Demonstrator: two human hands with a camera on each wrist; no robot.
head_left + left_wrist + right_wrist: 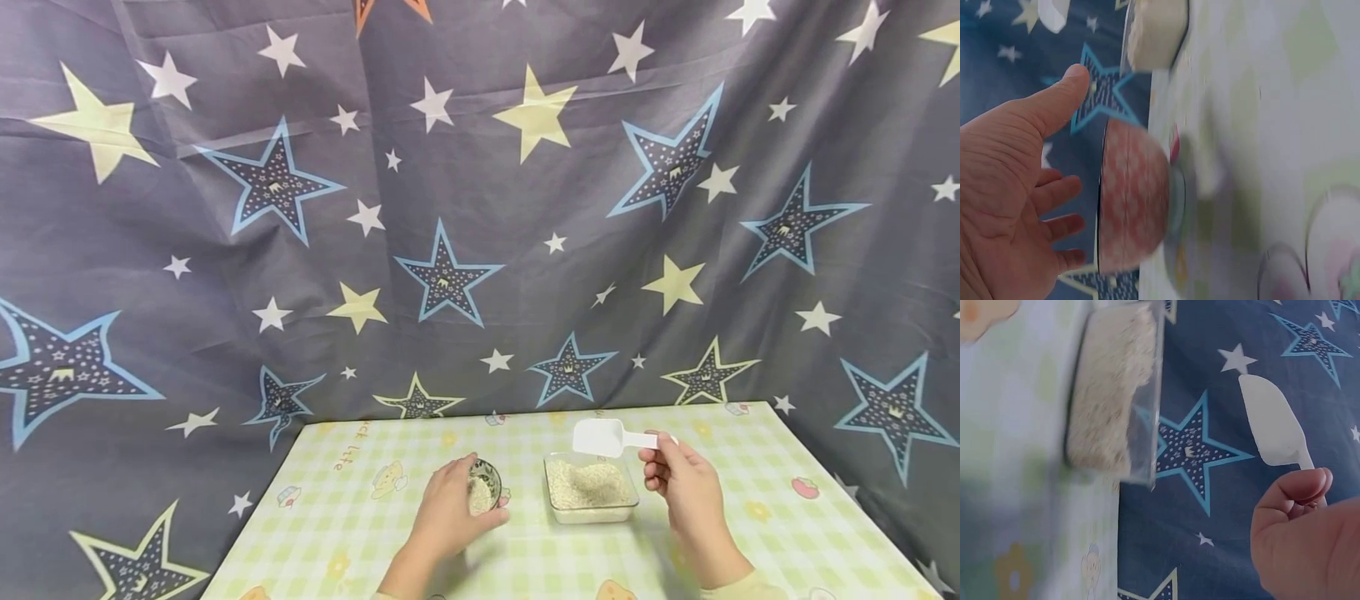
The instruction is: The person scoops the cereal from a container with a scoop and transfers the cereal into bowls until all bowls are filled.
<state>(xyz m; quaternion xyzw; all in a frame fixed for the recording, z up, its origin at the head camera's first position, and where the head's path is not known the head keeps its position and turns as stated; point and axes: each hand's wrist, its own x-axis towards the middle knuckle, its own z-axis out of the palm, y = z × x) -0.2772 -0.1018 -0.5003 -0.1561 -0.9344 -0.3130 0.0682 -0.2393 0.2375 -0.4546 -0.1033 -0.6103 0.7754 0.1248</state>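
Note:
A white scoop (598, 437) is held by its handle in my right hand (693, 487), thumb and fingers pinching it. Its bowl hangs above the back of a clear rectangular container (592, 516), which holds pale grains (1107, 387). My left hand (448, 507) hovers over the near left side of a small round bowl (491, 475), with some pale grains inside. From the left wrist, this bowl (1135, 200) shows a pink patterned outside and stands upright on the table. The left thumb and fingers are spread beside its rim, with a gap showing between them and the bowl.
The table wears a green-and-white checked cloth (360, 500) with cartoon prints. Behind it hangs a dark grey curtain (480, 183) patterned with stars, close to the table's back edge. The container stands right of the bowl, with checked cloth between them.

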